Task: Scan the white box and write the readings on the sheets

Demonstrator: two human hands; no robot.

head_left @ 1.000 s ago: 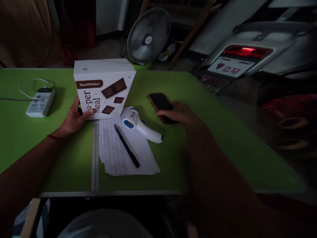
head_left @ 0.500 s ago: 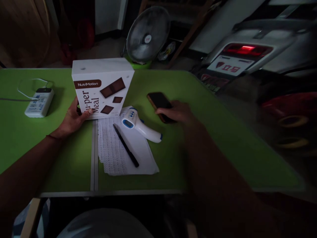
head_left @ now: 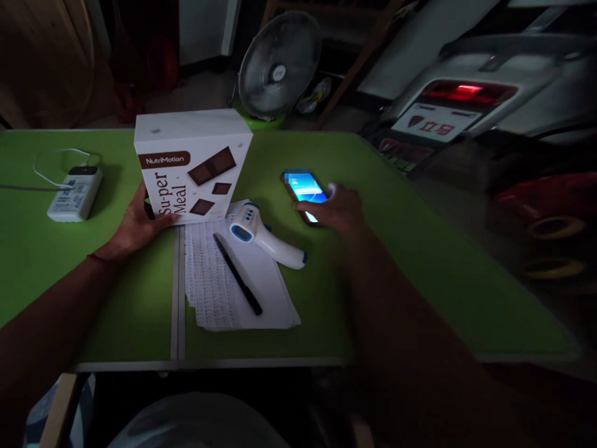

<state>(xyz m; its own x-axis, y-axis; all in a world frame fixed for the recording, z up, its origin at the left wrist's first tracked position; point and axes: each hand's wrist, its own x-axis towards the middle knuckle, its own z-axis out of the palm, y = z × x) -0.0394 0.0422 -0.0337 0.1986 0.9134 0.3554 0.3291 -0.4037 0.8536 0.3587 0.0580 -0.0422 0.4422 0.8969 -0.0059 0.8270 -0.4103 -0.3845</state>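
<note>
My left hand (head_left: 147,214) grips the lower left edge of a white cardboard box (head_left: 200,162) printed "NutriMotion Su-per Meal", its thumb across the front. The box stands upright at the top of a stack of written papers (head_left: 209,280). With thumb and fingers closed around its sides, my right hand (head_left: 338,208) holds a smartphone (head_left: 305,188), whose screen glows blue. Between the hands a white infrared thermometer (head_left: 268,239) lies partly on the papers. A black pen (head_left: 237,274) rests slantwise across the sheets.
A white power strip (head_left: 77,196) with cables sits at the left of the green table (head_left: 125,311). Beyond the far edge stands a fan (head_left: 280,65). A vehicle with a red tail light (head_left: 469,92) is at the back right.
The phone's screen has lit up, and the phone has shifted slightly in my right hand. My left thumb has slid down a little on the box, uncovering more of its lettering.
</note>
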